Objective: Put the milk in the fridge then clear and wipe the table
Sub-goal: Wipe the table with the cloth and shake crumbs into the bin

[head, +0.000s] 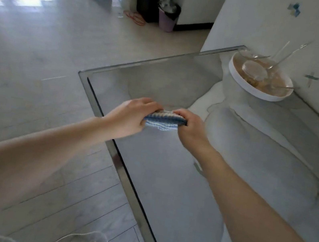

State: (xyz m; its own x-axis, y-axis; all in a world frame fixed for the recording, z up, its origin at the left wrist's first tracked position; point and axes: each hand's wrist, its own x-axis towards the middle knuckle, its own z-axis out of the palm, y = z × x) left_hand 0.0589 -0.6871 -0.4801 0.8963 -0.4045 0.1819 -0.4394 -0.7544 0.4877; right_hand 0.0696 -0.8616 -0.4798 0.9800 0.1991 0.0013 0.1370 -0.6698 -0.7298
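A blue and white knitted cloth [161,121] is held folded between both hands above the glass table [193,200], near its far left corner. My left hand [132,116] grips the cloth's left end and my right hand [191,127] grips its right end. At the table's far right, against the wall, stands a round white tray [250,87] with clear glasses and spoons in it. No milk or fridge shows in this view.
The table's metal-framed left edge [124,174] runs diagonally toward me, with pale floor tiles to its left. A purple waste bin [167,17] stuffed with paper stands at the back by a dark door frame. A white wall [276,24] borders the table's far side.
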